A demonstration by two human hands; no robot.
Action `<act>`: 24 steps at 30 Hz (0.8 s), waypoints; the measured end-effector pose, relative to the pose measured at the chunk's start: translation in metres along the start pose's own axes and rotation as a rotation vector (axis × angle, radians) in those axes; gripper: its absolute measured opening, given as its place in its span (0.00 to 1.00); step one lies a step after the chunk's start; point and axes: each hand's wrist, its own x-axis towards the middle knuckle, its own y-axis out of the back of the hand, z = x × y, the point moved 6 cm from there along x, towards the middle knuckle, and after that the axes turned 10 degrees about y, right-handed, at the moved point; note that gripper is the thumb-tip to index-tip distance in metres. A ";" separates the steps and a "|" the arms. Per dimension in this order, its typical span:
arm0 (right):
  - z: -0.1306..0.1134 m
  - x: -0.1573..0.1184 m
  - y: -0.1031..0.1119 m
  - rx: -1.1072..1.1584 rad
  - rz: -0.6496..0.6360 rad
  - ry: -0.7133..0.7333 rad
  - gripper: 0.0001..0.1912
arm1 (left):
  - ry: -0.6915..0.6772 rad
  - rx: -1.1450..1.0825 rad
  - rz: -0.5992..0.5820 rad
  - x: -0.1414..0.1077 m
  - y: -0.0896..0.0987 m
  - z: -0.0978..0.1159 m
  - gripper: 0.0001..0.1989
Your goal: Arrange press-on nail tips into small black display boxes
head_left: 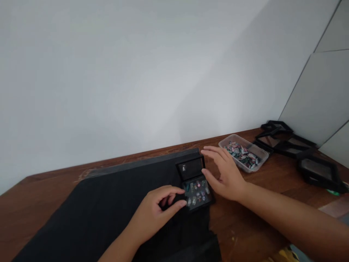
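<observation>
A small black display case point(200, 207) lies on the black cloth with its hinged lid point(192, 168) raised. Inside the base are several small decorated pieces that look like press-on nails point(199, 191). My left hand point(155, 209) is curled at the case's left side, thumb and index fingertip at its edge. At the lid's right edge is my right hand point(225, 174), with thumb and fingers spread apart. A small pale shape shows on the lid's window, too small to make out.
A clear plastic tub point(263, 160) of many small colourful packets point(242, 153) stands right of the case. Beyond it lie several black frame-like cases point(294, 147). The black cloth point(109, 203) covers part of the wooden table point(264, 185). Behind rises a white wall point(136, 72).
</observation>
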 end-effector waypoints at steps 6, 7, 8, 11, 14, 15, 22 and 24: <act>0.021 0.001 -0.025 0.034 -0.079 -0.123 0.30 | -0.032 -0.080 0.267 0.004 0.014 -0.006 0.15; 0.023 0.001 -0.029 0.042 -0.088 -0.141 0.29 | -0.022 -0.101 0.331 0.005 0.015 -0.009 0.15; 0.024 0.001 -0.032 0.046 -0.096 -0.156 0.28 | -0.007 -0.126 0.386 0.007 0.014 -0.013 0.15; 0.027 0.001 -0.036 0.040 -0.125 -0.178 0.24 | 0.056 -0.224 0.551 0.012 0.009 -0.030 0.18; 0.026 0.004 -0.036 0.038 -0.148 -0.165 0.20 | 0.140 -0.213 0.421 0.022 -0.009 -0.044 0.34; 0.026 0.004 -0.035 0.038 -0.151 -0.158 0.19 | 0.155 -0.207 0.365 0.024 -0.015 -0.047 0.37; 0.022 0.005 -0.023 0.039 -0.129 -0.057 0.13 | 0.154 -0.219 0.254 0.027 -0.023 -0.051 0.23; 0.019 0.004 -0.018 0.043 -0.118 -0.007 0.12 | 0.152 -0.236 0.228 0.028 -0.022 -0.050 0.18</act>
